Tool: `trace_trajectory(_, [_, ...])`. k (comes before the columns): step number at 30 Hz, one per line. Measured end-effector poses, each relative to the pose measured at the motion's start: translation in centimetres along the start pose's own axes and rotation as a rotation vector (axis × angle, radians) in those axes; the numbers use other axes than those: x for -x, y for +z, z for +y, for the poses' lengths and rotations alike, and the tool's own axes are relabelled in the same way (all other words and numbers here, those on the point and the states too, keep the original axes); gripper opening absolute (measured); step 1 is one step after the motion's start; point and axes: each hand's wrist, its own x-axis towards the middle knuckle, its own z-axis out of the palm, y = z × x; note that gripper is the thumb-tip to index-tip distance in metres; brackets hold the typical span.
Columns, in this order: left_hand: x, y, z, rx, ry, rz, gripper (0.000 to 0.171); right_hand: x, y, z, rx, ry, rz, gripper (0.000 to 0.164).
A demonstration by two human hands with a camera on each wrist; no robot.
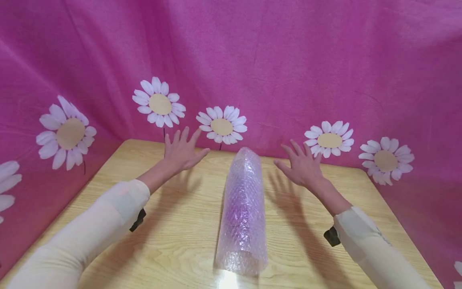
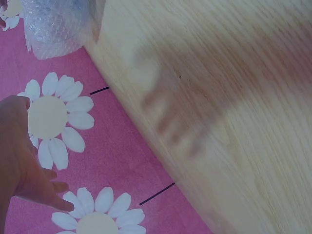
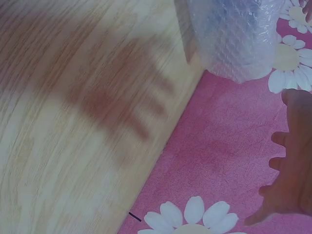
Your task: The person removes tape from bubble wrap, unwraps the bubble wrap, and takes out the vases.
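A roll of clear bubble wrap (image 1: 242, 208) with a pinkish tint lies lengthwise on the wooden table (image 1: 195, 224), its far end near the back edge. To its left, my left hand (image 1: 180, 151) hovers above the table with fingers spread, holding nothing. On the other side my right hand (image 1: 302, 166) is held up likewise, fingers apart and free of contact. Part of the bubble wrap (image 2: 58, 29) shows at the top of the left wrist view, beyond the left hand (image 2: 19, 156). In the right wrist view the bubble wrap (image 3: 234, 39) appears above and left of the right hand (image 3: 295, 165).
A magenta cloth (image 1: 267, 72) printed with white daisies hangs behind the table and along both sides. Both hands cast shadows on the tabletop. Dark wrist devices sit under the left sleeve (image 1: 122, 200) and right sleeve (image 1: 357, 224).
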Motion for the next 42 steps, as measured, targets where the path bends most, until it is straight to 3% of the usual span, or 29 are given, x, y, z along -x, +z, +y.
trace_trajectory(13, [0.8, 0.7, 0.3, -0.012, 0.046, 0.047, 0.076, 1.0, 0.4, -0.1, -0.010, -0.018, 0.002, 0.072])
trace_trajectory(22, [1.5, 0.8, 1.3, 0.037, 0.095, 0.044, 0.075, 1.4, 0.6, -0.3, 0.009, -0.040, 0.012, 0.069])
trace_trajectory(31, [1.9, 1.5, 2.0, 0.041, 0.145, 0.053, 0.073, 2.0, 0.6, -1.0, -0.060, -0.057, -0.017, 0.067])
trace_trajectory(42, [2.5, 2.2, 2.3, 0.090, 0.194, 0.064, 0.068, 2.6, 0.8, -1.5, -0.117, -0.116, 0.008, 0.062])
